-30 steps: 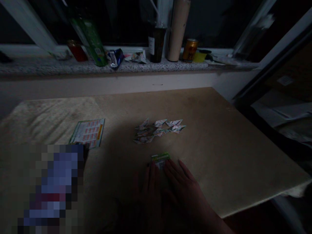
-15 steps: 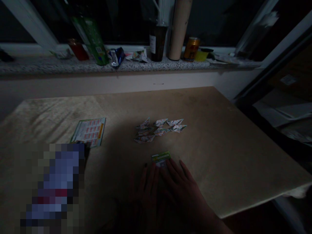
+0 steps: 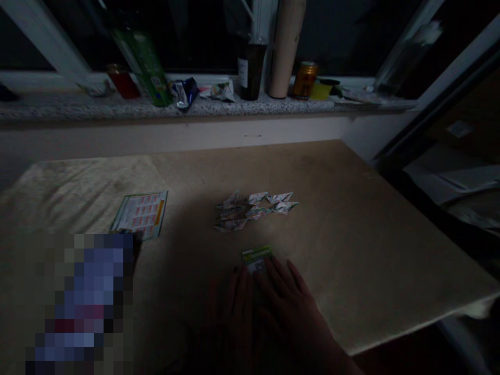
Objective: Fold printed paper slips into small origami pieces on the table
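A small green-and-white printed paper point(image 3: 257, 254) lies on the table in front of me, its near part covered by my fingers. My right hand point(image 3: 291, 299) rests flat with fingers stretched, fingertips on the paper's right side. On its left lower edge, my left hand point(image 3: 236, 299) lies with straight fingers, though deep shadow hides much of it. Beyond the paper sit several pointed folded paper pieces point(image 3: 258, 212), loosely grouped in rows. To the left is a flat printed sheet point(image 3: 144, 211) with red and yellow print.
A blurred-out bluish object point(image 3: 86, 291) covers the near left of the table point(image 3: 371, 250). Along the granite windowsill point(image 3: 211, 108) stand a green bottle point(image 3: 150, 70), a red jar point(image 3: 124, 83), a dark cup point(image 3: 251, 73), a tall tube point(image 3: 287, 49) and a gold can point(image 3: 305, 80).
My left hand's fingers have drawn closer together and shifted slightly, showing a bit more of the small paper. My right hand stays almost in place. The view has shifted slightly.
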Action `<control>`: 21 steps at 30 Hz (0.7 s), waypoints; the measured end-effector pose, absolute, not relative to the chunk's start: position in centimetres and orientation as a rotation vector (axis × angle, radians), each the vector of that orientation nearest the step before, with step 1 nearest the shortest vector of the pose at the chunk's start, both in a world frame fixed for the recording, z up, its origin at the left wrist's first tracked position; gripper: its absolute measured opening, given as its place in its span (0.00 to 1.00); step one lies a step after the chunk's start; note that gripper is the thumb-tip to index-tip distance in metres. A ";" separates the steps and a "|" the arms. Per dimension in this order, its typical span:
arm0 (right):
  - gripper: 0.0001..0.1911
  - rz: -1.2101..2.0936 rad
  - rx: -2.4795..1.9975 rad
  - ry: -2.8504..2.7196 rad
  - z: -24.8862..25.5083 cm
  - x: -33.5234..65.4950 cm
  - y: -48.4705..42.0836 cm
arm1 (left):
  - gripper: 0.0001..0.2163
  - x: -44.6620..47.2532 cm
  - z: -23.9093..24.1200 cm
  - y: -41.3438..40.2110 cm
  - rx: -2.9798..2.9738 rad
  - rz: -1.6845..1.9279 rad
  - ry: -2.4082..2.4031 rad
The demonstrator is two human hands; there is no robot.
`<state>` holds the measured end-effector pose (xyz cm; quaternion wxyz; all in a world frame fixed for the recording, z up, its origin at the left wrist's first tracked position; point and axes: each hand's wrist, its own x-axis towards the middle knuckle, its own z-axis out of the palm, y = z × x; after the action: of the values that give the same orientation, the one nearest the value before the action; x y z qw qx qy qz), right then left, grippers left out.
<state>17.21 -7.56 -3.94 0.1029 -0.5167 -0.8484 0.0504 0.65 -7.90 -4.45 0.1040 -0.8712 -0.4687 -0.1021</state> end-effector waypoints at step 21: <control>0.29 0.170 -1.538 -2.471 -4.3 17.5 -7.8 | 0.23 0.0 -4.1 -7.7 -2.630 -0.233 -1.383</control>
<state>17.54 -7.76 -4.32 0.1128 -0.5242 -0.8421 0.0579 0.03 -7.66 -4.06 0.0806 -0.8795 -0.4625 -0.0781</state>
